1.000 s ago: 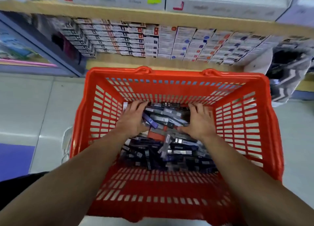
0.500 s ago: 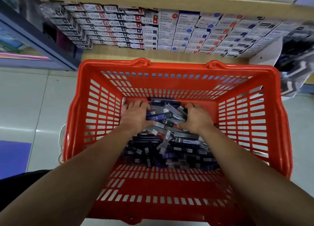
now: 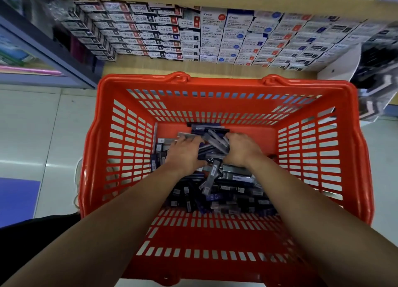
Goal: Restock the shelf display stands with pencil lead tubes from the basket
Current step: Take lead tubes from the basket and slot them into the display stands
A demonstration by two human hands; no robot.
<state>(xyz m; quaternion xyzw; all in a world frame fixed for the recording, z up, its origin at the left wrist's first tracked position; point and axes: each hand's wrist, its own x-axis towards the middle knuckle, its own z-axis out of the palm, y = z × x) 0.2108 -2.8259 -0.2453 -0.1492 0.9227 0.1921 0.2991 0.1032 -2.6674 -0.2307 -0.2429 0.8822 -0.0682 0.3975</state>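
In the red basket (image 3: 215,232), the left hand (image 3: 186,155) curls its fingers (image 3: 183,139) over a bundle of pencil lead tubes (image 3: 215,142). The right hand (image 3: 242,151) curls round the bundle's other side, seemingly clamping it, though the fingertips are hidden. More tubes lie loose beneath the fingers. Beyond the fingers, stacked boxes (image 3: 213,38) fill the shelf (image 3: 193,71).
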